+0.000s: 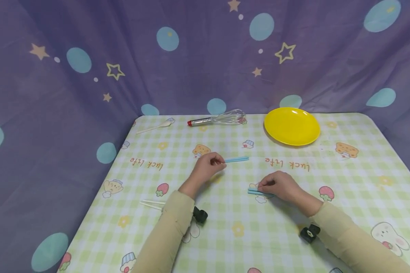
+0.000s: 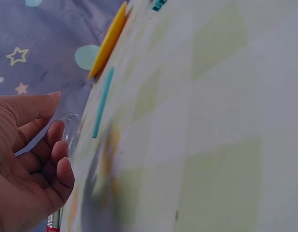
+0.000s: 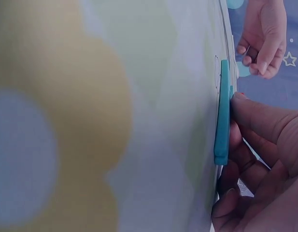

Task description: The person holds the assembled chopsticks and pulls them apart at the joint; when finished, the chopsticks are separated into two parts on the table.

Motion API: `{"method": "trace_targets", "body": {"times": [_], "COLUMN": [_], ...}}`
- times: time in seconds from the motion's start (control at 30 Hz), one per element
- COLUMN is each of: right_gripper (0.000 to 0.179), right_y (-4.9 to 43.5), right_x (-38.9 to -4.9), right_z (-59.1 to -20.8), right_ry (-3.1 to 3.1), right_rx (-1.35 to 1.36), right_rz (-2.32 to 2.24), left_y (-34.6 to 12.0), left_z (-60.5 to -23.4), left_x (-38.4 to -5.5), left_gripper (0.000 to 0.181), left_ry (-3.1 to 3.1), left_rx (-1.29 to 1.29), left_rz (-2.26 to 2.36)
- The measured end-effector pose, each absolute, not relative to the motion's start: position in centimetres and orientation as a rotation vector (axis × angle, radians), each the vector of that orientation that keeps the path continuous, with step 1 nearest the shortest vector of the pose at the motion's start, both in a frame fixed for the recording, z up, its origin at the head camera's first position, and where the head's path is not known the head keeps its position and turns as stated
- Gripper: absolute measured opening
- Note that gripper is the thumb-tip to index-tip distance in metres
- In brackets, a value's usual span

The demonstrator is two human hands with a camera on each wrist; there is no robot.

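Observation:
My right hand (image 1: 281, 185) pinches a slim teal double strip (image 3: 222, 116), shaped like a bag clip, low over the tablecloth. In the right wrist view its thumb tip lies right behind the strip, and the other fingers curl beneath. My left hand (image 1: 206, 167) holds nothing; its fingers bend loosely, with a gap to the thumb. Just past its fingertips a second teal double strip (image 1: 237, 159) lies on the cloth. That strip's near end shows uncovered in the left wrist view. Partly hidden by the left sleeve are two thin white sticks (image 1: 152, 204).
A yellow plate (image 1: 292, 127) stands at the back right. Left of it lie a whisk (image 1: 222, 118) with a red-tipped handle and a pale spoon (image 1: 155, 127). The checked tablecloth (image 1: 225, 242) reaches a purple curtain (image 1: 205, 57) behind. Each wrist carries a black camera.

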State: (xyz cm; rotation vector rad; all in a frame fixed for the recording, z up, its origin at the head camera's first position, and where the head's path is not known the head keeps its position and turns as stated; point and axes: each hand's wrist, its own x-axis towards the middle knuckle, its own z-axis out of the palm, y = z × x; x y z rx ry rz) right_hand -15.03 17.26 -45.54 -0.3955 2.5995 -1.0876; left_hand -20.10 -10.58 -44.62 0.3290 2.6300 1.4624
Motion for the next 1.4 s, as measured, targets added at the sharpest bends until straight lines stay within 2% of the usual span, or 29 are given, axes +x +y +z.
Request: {"method": "trace_targets", "body": {"times": [0.87, 1.4], "right_gripper": [0.006, 0.006], "right_y": [17.1, 15.7], "right_x": [-15.1, -14.9], "right_z": [-45.4, -44.4], "right_ry": [2.61, 2.624], "right_rx": [-0.429, -0.429], "right_rz": [-1.079, -1.155], "left_y": [-17.9, -22.2], "left_z": [-42.3, -41.9], "left_x": [-15.2, -13.2], "left_gripper": [0.007, 0.009], "left_ry": [2.715, 2.743], "left_rx": [0.382, 0.253], "left_rz": [1.58, 1.571]}}
